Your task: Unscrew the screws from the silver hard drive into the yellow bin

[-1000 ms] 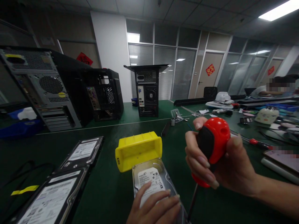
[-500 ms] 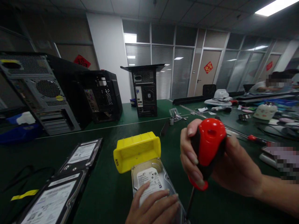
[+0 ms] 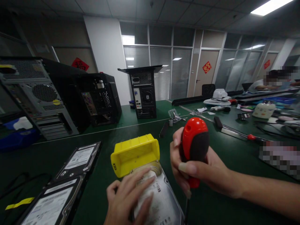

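Note:
My right hand (image 3: 199, 168) is wrapped round a screwdriver's red and black handle (image 3: 195, 137); the shaft points down beside the right edge of a silver hard drive (image 3: 164, 193). Over that drive's label lies my left hand (image 3: 131, 193), its fingers spread and slightly blurred. The drive's far end meets a yellow plastic bin (image 3: 136, 153) tipped on its side, opening toward me. The screwdriver's tip is out of clear sight at the bottom edge.
Two black hard drives (image 3: 81, 157) (image 3: 51, 200) lie at the left. Computer cases (image 3: 39, 93) (image 3: 100, 97) (image 3: 142, 93) stand behind. At the right are a long red-handled tool (image 3: 252, 137) and a white fan-like device (image 3: 217, 97). A person (image 3: 264, 84) leans over the far right.
My left hand has shifted left and up over the drive, uncovering its lower part. My right hand has moved left and turned the screwdriver handle. The view has shifted slightly.

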Demonstrator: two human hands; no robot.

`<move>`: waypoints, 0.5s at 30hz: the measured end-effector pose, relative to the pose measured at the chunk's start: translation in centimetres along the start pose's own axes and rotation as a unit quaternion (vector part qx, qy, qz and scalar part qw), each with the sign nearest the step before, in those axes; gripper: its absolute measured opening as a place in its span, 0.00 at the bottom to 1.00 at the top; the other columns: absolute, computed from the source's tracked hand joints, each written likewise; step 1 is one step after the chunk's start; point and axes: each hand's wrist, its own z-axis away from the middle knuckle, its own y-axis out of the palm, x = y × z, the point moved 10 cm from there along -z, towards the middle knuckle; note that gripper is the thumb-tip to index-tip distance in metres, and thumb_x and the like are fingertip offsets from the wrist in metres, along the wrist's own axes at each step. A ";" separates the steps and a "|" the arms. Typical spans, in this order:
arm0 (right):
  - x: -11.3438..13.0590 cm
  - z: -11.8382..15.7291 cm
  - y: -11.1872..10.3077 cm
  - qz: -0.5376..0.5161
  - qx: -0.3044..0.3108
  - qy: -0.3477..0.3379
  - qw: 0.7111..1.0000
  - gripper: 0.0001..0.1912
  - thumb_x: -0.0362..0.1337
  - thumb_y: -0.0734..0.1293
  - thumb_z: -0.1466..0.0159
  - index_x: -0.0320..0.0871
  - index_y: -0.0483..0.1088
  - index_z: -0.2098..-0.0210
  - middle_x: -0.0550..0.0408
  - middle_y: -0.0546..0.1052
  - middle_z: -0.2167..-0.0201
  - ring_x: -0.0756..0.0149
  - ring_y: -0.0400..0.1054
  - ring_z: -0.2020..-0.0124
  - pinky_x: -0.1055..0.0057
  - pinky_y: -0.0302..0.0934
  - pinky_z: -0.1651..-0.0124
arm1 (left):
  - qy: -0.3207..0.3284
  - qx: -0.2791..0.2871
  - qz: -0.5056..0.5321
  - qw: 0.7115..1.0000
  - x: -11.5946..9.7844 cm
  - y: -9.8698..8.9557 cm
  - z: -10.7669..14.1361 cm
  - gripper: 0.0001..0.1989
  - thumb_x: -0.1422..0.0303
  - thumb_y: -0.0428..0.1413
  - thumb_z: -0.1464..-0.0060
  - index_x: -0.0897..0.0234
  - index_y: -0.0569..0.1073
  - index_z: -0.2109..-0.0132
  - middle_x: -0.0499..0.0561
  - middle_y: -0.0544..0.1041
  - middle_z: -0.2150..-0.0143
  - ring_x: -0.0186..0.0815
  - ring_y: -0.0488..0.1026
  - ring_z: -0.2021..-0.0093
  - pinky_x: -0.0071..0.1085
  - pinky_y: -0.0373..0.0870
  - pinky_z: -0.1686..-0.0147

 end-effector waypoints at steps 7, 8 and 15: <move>-4.0 -1.1 -3.8 0.041 -0.034 0.053 0.997 0.18 0.48 0.67 0.40 0.36 0.67 0.68 0.56 0.70 0.77 0.73 0.68 0.76 0.75 0.65 0.70 | -0.093 -0.065 -0.070 0.991 4.7 -3.3 -2.0 0.14 0.60 0.46 0.38 0.57 0.75 0.56 0.56 0.69 0.48 0.51 0.64 0.47 0.47 0.57 0.55; -4.4 -1.2 -5.2 0.054 -0.065 0.050 0.995 0.21 0.51 0.68 0.42 0.36 0.68 0.70 0.56 0.70 0.77 0.73 0.68 0.77 0.75 0.64 0.71 | -0.073 -0.055 -0.090 0.992 4.3 -3.5 -2.3 0.13 0.60 0.47 0.38 0.57 0.74 0.56 0.55 0.70 0.48 0.50 0.64 0.49 0.46 0.56 0.57; -7.0 -0.5 -13.4 -0.004 -0.237 0.030 0.971 0.22 0.54 0.59 0.37 0.41 0.61 0.74 0.66 0.55 0.88 0.80 0.45 0.89 0.81 0.42 0.85 | 0.158 0.004 -0.253 0.955 0.9 -4.4 -5.0 0.15 0.73 0.44 0.37 0.58 0.75 0.56 0.52 0.77 0.53 0.45 0.69 0.53 0.42 0.56 0.57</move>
